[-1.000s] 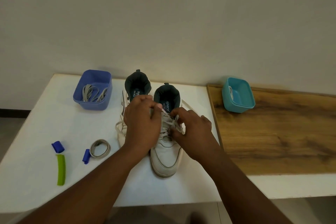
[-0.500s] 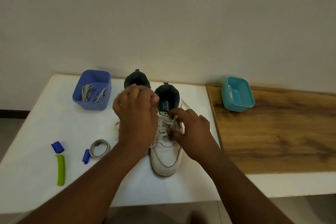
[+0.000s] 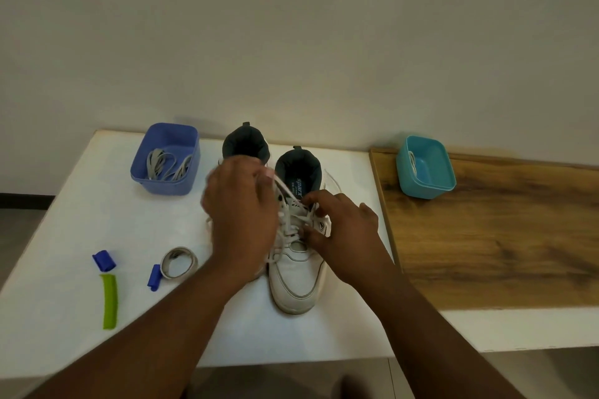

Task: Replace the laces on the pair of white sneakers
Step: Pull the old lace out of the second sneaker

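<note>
We see both hands over the R sneaker (image 3: 296,272), which sits toe toward us on the white table (image 3: 81,223). The L sneaker (image 3: 245,146) is just beside it, mostly hidden behind the left hand (image 3: 241,214).

Left hand: fingers curled, pinching the white lace (image 3: 285,188) near the collar, lace running taut from the fingertips down to the eyelets.

Right hand (image 3: 343,233): fingers bent at the tongue/eyelet area, thumb and index look to be pinching a lace crossing; exact contact is partly hidden, so low conf.

Handling, our call: lace is soft, light, floppy, no stiffness except at the tip. Best hold is close to the eyelet or at the tip, w/ a pinch; pull along the eyelet line, not sideways. The shoe is light and may slide on the smooth table, so one hand should brace the upper.

Other lace supply: grey laces (image 3: 165,165) in the blue bin (image 3: 162,186) at back L. Teal bin (image 3: 426,185) on the wood board (image 3: 486,253) at R has a bit of white lace inside.
</note>
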A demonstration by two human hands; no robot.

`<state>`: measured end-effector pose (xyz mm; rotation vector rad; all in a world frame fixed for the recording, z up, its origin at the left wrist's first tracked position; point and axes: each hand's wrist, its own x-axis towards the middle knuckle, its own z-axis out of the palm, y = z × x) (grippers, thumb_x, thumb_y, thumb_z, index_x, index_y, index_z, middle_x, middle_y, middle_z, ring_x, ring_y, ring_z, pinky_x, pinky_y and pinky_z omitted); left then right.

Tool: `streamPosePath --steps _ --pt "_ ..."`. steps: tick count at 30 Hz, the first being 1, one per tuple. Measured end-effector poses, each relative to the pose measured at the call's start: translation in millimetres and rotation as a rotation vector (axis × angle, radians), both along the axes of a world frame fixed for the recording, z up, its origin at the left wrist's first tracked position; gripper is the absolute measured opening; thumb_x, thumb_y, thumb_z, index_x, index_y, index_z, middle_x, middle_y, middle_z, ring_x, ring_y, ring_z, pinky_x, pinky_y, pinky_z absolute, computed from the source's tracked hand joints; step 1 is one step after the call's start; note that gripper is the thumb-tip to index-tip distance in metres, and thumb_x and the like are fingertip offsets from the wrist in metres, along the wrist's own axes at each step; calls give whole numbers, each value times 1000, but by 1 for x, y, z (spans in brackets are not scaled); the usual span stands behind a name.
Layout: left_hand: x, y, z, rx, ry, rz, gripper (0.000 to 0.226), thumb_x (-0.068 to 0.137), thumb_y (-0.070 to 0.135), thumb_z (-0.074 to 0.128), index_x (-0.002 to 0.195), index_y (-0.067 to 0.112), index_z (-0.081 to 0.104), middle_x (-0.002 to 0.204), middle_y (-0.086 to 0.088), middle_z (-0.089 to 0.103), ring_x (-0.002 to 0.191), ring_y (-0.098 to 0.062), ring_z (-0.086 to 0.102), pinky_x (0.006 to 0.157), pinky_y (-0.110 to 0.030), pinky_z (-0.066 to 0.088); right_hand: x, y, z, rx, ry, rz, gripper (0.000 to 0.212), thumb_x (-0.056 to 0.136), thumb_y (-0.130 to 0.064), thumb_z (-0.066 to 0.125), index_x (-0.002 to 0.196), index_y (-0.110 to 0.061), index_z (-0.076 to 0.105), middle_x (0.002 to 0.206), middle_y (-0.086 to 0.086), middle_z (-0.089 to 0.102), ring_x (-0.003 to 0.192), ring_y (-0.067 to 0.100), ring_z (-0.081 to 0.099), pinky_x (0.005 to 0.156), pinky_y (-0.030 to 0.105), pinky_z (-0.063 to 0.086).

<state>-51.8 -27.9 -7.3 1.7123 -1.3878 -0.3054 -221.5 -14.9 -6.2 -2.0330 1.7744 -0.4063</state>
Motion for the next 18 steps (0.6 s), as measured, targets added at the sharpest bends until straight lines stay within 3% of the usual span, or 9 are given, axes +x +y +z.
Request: streamPosePath --steps 2,4,7,10,15,18 --pt "6 -1 4 -109 107 131 13 101 24 48 103 17 59 106 3 56 104 -22 52 89 -49 45 0 1 1 4 -1 0 45 90 -49 70 129 -48 48 112 -18 59 110 8 57 117 56 26" --pt "5 0 4 -78 54 80 18 98 22 46 111 20 58 113 1 58 114 -25 52 95 -52 43 -1 1 1 1 -7 0 46 90 -47 71 129 -48 48 112 -17 58 110 8 57 117 56 26" --pt "-7 5 -4 110 -286 -160 41 92 35 45 131 37 57 152 0 42 149 -30 22 118 -62 17 -1 0 -1 7 -12 1 46 90 -43 71 131 -45 48 115 -15 58 112 9 56 117 56 26" --pt "-9 8 -14 191 -509 -266 29 94 43 54 120 45 66 162 -2 29 154 -32 5 119 -63 2 0 1 -3 12 -8 -6 46 92 -41 70 132 -45 49 116 -13 59 113 10 56 119 55 24" --pt "-6 6 -16 181 -466 -234 11 91 40 65 97 36 73 146 2 48 152 -30 16 119 -64 6 1 -1 -4 16 14 -2 48 91 -43 70 132 -47 46 117 -13 59 114 10 57 119 56 22" --pt "-7 5 -9 66 -358 -150 17 97 36 52 104 30 67 131 4 58 141 -25 37 115 -61 22 1 0 -3 6 14 -7 47 90 -46 71 130 -48 47 114 -16 59 111 9 57 117 55 25"
